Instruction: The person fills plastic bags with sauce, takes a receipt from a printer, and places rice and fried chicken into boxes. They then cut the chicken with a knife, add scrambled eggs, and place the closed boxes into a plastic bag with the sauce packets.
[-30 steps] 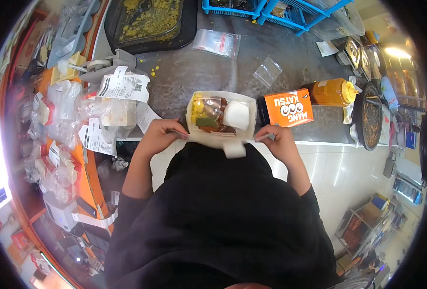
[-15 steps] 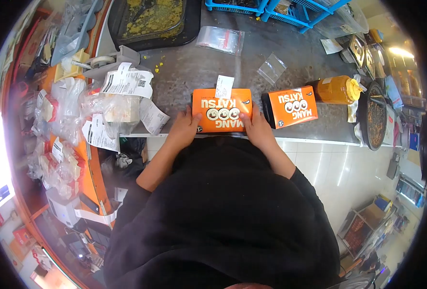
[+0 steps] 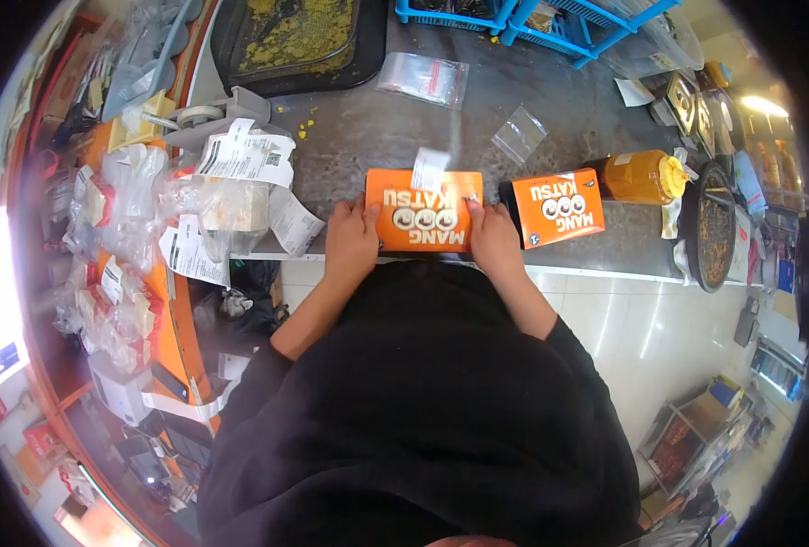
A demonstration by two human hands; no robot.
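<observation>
An orange food box (image 3: 413, 239) with upside-down "MANG KATSU" lettering lies at the table's front edge, in front of my body. My left hand (image 3: 353, 239) grips its left side, thumb along the edge. On its right side my right hand (image 3: 495, 239) presses in the same way. A small white paper slip (image 3: 430, 170) sticks up over the box's back edge, slightly blurred. Just right of my right hand stands a second orange box (image 3: 559, 210) in a black tray, apart from the first.
Right of the boxes lie a sauce bottle (image 3: 637, 177) with a yellow cap and a dark round pan (image 3: 707, 228). Bagged orders with receipts (image 3: 245, 155) crowd the left. Behind are plastic bags (image 3: 424, 77), a crumb-covered tray (image 3: 368, 55) and blue baskets (image 3: 514, 36).
The paper slip on the held box has tilted and shifted slightly. My fingers have moved a little on the box's sides, the thumbs drawing back toward its edges. The view has shifted slightly.
</observation>
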